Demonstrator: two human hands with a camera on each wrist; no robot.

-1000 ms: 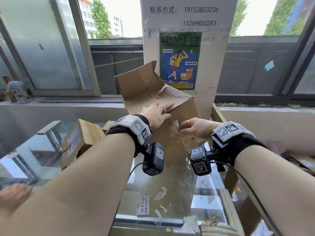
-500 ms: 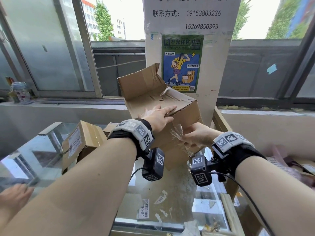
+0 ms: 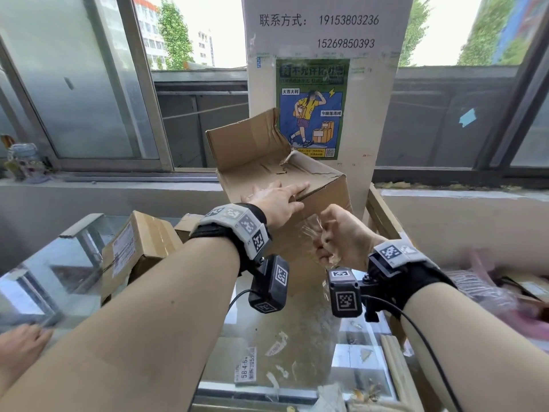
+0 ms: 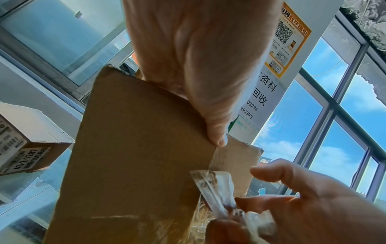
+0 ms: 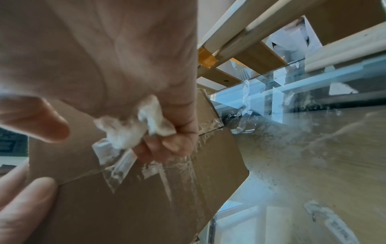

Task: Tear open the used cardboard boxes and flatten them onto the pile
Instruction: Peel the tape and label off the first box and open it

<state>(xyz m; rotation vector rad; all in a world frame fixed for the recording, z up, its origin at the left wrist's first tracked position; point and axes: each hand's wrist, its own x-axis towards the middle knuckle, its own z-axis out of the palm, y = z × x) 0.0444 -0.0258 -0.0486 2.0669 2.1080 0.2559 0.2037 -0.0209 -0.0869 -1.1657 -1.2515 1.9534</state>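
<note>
A brown cardboard box stands on the glass counter with one top flap raised and the other torn. My left hand lies flat on its top near the front edge, fingers straight, thumb at the edge. My right hand is at the box's front right face, fingers curled round a crumpled strip of clear tape. The tape still runs up to the box edge. More clear tape clings to the box seam.
A smaller labelled box lies left on the glass counter. A pillar with a poster stands just behind. A wooden frame and plastic wrap are at the right. Another person's hand shows bottom left.
My right hand has drawn the tape down and toward me, turning so its fingers curl round the wad. The left hand stays flat on the box top.
</note>
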